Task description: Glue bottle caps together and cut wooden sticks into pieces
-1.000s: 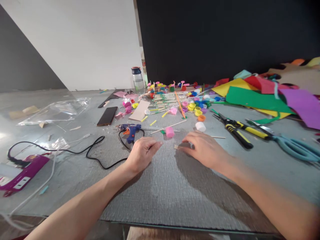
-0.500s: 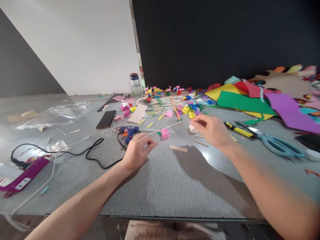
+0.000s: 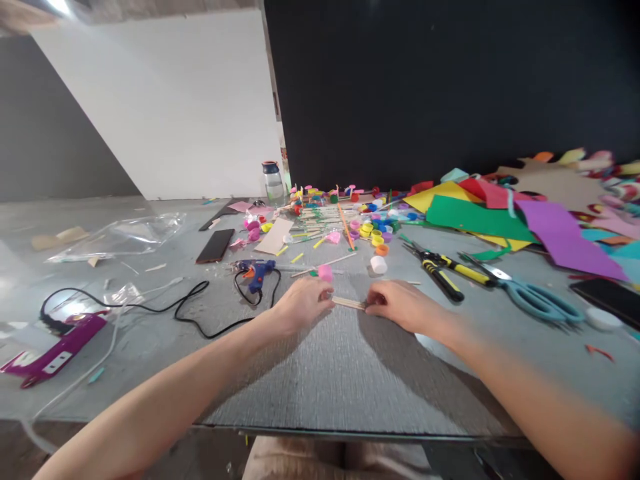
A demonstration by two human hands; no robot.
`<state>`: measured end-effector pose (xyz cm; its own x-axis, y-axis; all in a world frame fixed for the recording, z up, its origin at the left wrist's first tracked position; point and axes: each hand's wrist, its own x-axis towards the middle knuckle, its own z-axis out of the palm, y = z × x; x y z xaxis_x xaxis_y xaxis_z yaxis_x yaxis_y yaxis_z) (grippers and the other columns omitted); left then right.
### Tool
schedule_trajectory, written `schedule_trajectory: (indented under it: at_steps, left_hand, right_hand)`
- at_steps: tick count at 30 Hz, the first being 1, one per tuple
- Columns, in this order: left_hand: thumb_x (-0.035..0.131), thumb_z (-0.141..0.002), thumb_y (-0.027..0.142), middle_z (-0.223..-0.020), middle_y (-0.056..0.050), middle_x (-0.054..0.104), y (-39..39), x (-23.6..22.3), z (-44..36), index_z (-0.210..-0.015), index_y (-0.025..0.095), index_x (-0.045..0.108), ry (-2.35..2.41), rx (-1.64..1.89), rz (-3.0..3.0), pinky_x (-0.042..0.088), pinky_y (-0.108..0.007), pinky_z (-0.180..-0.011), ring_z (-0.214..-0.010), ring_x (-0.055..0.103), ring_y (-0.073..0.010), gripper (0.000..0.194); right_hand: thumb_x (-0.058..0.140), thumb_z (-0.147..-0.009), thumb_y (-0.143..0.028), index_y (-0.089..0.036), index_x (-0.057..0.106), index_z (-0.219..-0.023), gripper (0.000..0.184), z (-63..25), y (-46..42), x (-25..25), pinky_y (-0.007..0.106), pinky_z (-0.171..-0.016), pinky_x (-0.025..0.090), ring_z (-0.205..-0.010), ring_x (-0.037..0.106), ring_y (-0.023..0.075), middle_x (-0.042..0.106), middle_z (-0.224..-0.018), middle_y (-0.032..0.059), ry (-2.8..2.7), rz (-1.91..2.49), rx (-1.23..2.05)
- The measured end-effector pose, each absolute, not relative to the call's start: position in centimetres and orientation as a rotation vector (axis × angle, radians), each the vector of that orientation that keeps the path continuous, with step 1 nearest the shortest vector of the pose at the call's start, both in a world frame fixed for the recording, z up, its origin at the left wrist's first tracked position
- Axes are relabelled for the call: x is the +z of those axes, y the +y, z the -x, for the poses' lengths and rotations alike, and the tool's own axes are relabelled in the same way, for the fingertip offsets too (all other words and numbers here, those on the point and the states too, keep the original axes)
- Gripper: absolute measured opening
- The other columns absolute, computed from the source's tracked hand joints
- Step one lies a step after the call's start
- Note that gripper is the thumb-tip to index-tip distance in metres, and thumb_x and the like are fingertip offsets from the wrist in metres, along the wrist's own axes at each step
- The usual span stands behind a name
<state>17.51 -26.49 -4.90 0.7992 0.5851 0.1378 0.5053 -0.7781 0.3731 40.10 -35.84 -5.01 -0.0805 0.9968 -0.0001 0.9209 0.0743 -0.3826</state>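
A short row of thin wooden sticks point(image 3: 349, 303) lies side by side on the grey table in front of me. My left hand point(image 3: 305, 303) has its fingers closed on the left end of the row, and my right hand point(image 3: 400, 305) pinches the right end. Just beyond my left fingertips is a pink bottle cap point(image 3: 325, 273). A white bottle cap point(image 3: 379, 265) sits past my right hand, touched by neither. The blue glue gun point(image 3: 257, 275) lies on its side to the left, behind my left forearm.
Pliers point(image 3: 440, 272) and blue-handled scissors point(image 3: 535, 293) lie at the right, near coloured sheets point(image 3: 480, 220). Caps and sticks are scattered at the back by a bottle point(image 3: 273, 180). Left are a phone point(image 3: 215, 246), black cord point(image 3: 183, 303) and purple power strip point(image 3: 60, 350).
My right hand has let go of the white cap and come down and inward to the sticks' right end. My left hand has moved right to their left end.
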Motion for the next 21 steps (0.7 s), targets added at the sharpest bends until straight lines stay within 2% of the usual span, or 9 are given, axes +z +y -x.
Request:
schedule_trajectory:
  at_steps: [8, 21]
  left_hand:
    - [0.063, -0.087, 0.018, -0.077, -0.002, 0.070, -25.9, -6.3, -17.6, -0.083, 0.017, 0.076, 0.821, 0.453, -2.570, 0.040, -0.027, -0.067, -0.071, 0.060, -0.0154, 0.014]
    - [0.067, -0.084, 0.013, -0.077, -0.002, 0.071, -26.4, -6.8, -17.2, -0.080, 0.019, 0.076, 0.789, 0.560, -2.518, 0.044, -0.027, -0.070, -0.073, 0.063, -0.0160, 0.012]
  right_hand:
    - [0.063, -0.089, -0.026, -0.021, 0.071, -0.080, 0.013, -40.1, -35.4, -5.7, 0.032, -0.066, 0.039, -0.080, 0.067, 0.0233, 0.075, -0.082, 0.0062, -2.081, 1.878, 0.388]
    - [0.057, -0.092, -0.022, -0.021, 0.072, -0.082, 0.018, -39.6, -35.5, -6.0, 0.035, -0.072, 0.043, -0.084, 0.068, 0.0248, 0.076, -0.086, 0.0078, -2.124, 1.804, 0.340]
